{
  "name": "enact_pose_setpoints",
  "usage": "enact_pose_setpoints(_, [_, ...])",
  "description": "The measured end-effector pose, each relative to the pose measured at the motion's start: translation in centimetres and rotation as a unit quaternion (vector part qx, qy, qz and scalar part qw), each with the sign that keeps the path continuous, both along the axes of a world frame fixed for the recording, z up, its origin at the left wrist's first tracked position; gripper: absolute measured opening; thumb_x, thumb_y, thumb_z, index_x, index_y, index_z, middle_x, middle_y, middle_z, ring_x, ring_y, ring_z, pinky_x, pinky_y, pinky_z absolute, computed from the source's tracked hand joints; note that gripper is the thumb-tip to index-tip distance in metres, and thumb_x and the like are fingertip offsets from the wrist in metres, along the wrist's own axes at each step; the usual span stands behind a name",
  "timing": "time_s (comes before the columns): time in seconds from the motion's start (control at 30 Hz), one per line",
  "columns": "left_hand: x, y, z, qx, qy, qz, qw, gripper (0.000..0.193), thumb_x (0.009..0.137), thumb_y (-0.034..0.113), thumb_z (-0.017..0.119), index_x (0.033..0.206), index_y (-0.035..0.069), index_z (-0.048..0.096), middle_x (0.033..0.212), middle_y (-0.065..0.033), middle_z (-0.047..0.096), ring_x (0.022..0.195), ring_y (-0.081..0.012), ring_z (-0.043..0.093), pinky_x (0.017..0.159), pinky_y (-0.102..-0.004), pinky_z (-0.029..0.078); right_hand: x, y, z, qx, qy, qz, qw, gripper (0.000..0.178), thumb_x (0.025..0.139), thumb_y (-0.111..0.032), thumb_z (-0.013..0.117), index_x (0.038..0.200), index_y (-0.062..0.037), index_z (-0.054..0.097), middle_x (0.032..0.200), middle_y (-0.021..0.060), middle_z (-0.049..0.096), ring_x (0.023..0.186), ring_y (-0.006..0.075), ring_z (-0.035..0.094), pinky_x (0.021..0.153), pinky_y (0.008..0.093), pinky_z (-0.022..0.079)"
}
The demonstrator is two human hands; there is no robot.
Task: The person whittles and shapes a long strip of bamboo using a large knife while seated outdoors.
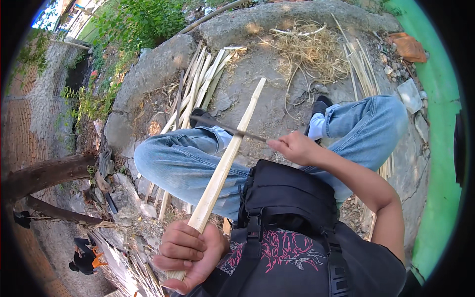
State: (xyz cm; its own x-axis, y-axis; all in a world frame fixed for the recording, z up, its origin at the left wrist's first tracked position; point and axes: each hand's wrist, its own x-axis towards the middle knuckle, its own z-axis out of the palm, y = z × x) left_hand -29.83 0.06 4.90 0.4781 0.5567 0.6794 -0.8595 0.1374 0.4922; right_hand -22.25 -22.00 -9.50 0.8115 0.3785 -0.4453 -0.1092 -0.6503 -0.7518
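A long pale split-bamboo strip (217,175) slants up and away from my body, narrowing toward its far end. My left hand (190,252) is closed around its near end, close to my waist. In my right hand (295,148), closed as well, is a thin dark knife (255,136); the fist hides its handle. The blade lies crosswise at the strip about two thirds of the way up, and its far part is smeared by motion. Below the strip are my bent knees in blue jeans, with a black bag (292,190) at my waist.
Split strips (205,74) lie piled beyond my left knee, and more strips (363,72) beyond the right. Curly shavings (314,52) heap between them near a concrete kerb (292,22). A green wall (443,123) runs along the right. At lower left, another person (84,257) is bent down.
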Motion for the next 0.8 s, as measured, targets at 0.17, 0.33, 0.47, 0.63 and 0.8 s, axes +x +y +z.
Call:
enact_pose_setpoints(0.17, [0.3, 0.4, 0.2, 0.026, 0.030, -0.004, 0.999, 0.043, 0.087, 0.041, 0.043, 0.056, 0.015, 0.029, 0.041, 0.0026, 0.025, 0.034, -0.0077, 0.024, 0.038, -0.0209, 0.023, 3.0, -2.8, -5.6, -0.141, 0.056, -0.145, 0.978, 0.073, 0.088, -0.059, 0.039, 0.068, 0.0060, 0.063, 0.068, 0.0283, 0.060, 0.073, 0.0412, 0.062, 0.069, 0.0461, 0.047])
enact_pose_setpoints(0.33, [0.5, 0.8, 0.3, 0.035, 0.036, -0.004, 0.999, 0.042, 0.084, 0.040, 0.045, 0.055, 0.015, 0.027, 0.046, 0.0009, 0.025, 0.040, -0.0091, 0.024, 0.041, -0.0230, 0.022, 3.1, -1.7, -5.1, -0.163, 0.026, -0.142, 0.976, 0.074, 0.088, -0.060, 0.039, 0.067, 0.0070, 0.062, 0.071, 0.0280, 0.061, 0.076, 0.0432, 0.061, 0.071, 0.0463, 0.047])
enact_pose_setpoints(0.47, [0.9, 0.3, 0.0, 0.020, 0.057, -0.021, 0.998, 0.041, 0.082, 0.038, 0.045, 0.054, 0.015, 0.025, 0.050, 0.0006, 0.023, 0.043, -0.0096, 0.022, 0.042, -0.0239, 0.021, 1.9, -0.9, -3.6, -0.041, -0.010, -0.093, 0.995, 0.073, 0.088, -0.059, 0.039, 0.067, 0.0069, 0.063, 0.071, 0.0282, 0.061, 0.076, 0.0435, 0.062, 0.072, 0.0454, 0.048])
enact_pose_setpoints(0.63, [1.2, 1.5, -0.2, 0.036, 0.050, -0.031, 0.998, 0.043, 0.083, 0.040, 0.045, 0.052, 0.014, 0.030, 0.045, 0.0014, 0.026, 0.037, -0.0092, 0.025, 0.038, -0.0237, 0.023, 3.6, -2.8, -9.1, -0.106, 0.021, -0.200, 0.974, 0.069, 0.091, -0.054, 0.039, 0.068, 0.0071, 0.060, 0.061, 0.0274, 0.054, 0.060, 0.0383, 0.054, 0.062, 0.0449, 0.043])
enact_pose_setpoints(0.8, [2.1, 2.4, 0.4, 0.089, 0.041, -0.081, 0.992, 0.047, 0.083, 0.045, 0.044, 0.051, 0.016, 0.025, 0.044, 0.0036, 0.022, 0.036, -0.0071, 0.021, 0.038, -0.0208, 0.018, 1.4, 0.4, -4.4, 0.024, -0.071, -0.071, 0.995, 0.064, 0.093, -0.050, 0.039, 0.075, 0.0074, 0.060, 0.056, 0.0235, 0.051, 0.054, 0.0321, 0.050, 0.058, 0.0415, 0.041])
